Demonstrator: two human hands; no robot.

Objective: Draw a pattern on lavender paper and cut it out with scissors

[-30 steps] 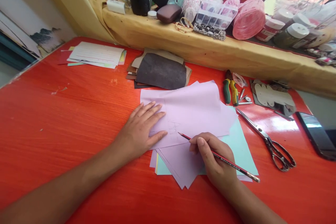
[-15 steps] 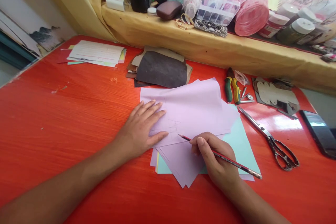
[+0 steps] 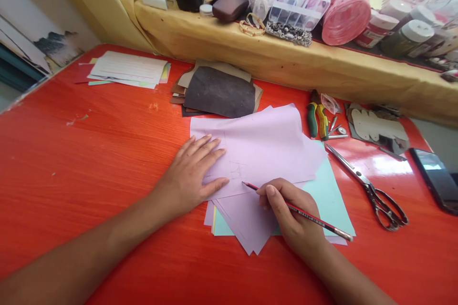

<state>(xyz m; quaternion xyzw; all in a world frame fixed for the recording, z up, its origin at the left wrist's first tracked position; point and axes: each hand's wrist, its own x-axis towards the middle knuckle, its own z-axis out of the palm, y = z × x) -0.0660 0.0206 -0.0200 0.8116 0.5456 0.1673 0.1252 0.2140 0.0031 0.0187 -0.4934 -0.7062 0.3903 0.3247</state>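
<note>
My left hand (image 3: 195, 169) lies flat with fingers spread on the left part of a lilac sheet of paper (image 3: 265, 147). In my right hand (image 3: 289, 209) is a red and black pencil (image 3: 311, 218), gripped near its front. Its point is at the sheet, just below some faint drawn lines; whether it touches cannot be made out. Under this sheet are more lilac papers (image 3: 246, 224) and a pale turquoise sheet (image 3: 334, 200), fanned out at angles. The top sheet's far edge curls up slightly.
Scissors (image 3: 368, 183) lie to the right, near pliers (image 3: 317, 116) and small metal parts. A phone (image 3: 436, 178) rests at the far right. Leather pieces (image 3: 220, 93) are stacked behind the paper. Lined cards (image 3: 127, 67) lie back left. A cloth-covered ledge (image 3: 214, 40) holds jars and yarn.
The pencil tip has shifted very slightly left and up with my right hand. My left hand stays in place on the paper. The camera view has tilted a little.
</note>
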